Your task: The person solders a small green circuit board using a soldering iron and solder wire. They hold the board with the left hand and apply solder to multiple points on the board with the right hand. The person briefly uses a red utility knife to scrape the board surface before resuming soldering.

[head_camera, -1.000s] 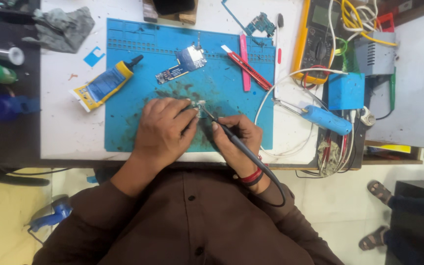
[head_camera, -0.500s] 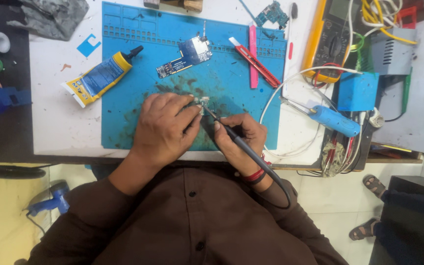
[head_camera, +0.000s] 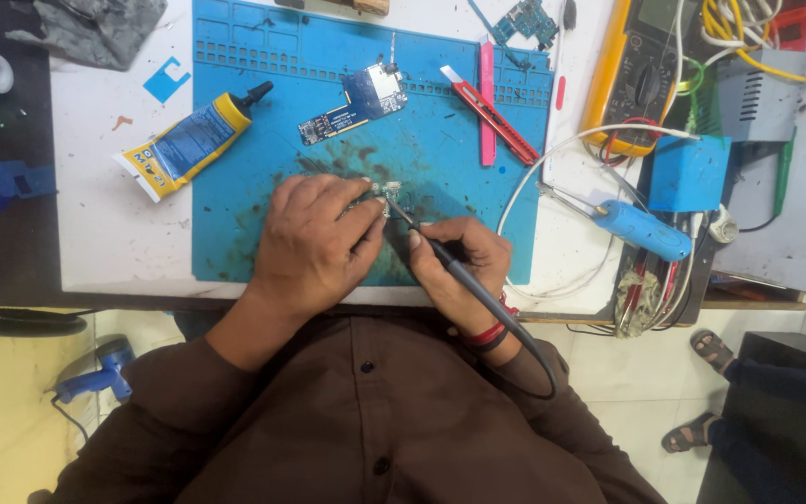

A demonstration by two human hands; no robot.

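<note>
Small circuit part (head_camera: 392, 194) near the middle of the blue mat (head_camera: 235, 140), pinned at the fingertips of the left hand (head_camera: 314, 238); it is largely hidden by the fingers, so its exact shape cannot be told. Left hand: palm down on the mat, fingers curled and pinching the part from its left side. Right hand (head_camera: 454, 261): closed around a dark soldering iron (head_camera: 450, 266) held like a pen, tip slanted up and to the left so that it meets the part just beside the left fingertips. The iron's black cable runs back over the right wrist, which bears a red band (head_camera: 487, 334), and loops down across the brown shirt.

Surroundings on the mat: a blue circuit board (head_camera: 354, 101) with a metal shield lies above the hands, well apart from them; a red knife (head_camera: 489, 114) and a pink stick (head_camera: 487, 93) lie to the upper right. A yellow and blue glue tube (head_camera: 188, 140) with a black cap straddles the mat's left edge and the white worktop (head_camera: 114, 215). To the right, off the mat: a yellow meter (head_camera: 632, 75), a blue box (head_camera: 687, 173), and a blue cylindrical tool (head_camera: 641, 231) with a white lead. Sandalled feet of another person show at the lower right.
</note>
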